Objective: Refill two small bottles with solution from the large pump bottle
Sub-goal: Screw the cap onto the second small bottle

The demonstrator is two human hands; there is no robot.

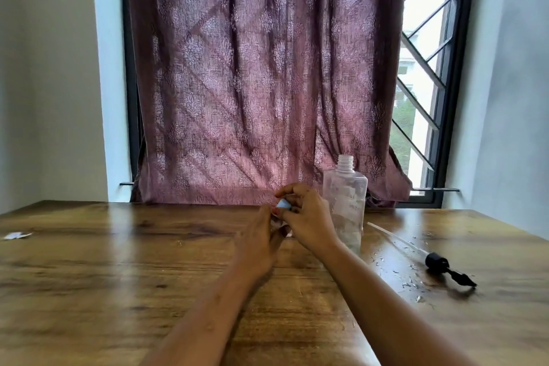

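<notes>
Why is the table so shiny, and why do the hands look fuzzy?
Head view: daylight from the window glares off the table; the left hand and right hand look soft from motion blur; the wide lens bends the table's edges.

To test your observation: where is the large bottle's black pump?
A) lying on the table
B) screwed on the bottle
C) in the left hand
A: the black pump lies on the table, right of the large bottle, whose threaded neck stands open.

The left forearm (214,315) and right forearm (386,300) over the table (89,261) are bare and slender; small marks dot the left. The left grip (257,242) and right grip (309,218) are bare, thin-fingered.
</notes>
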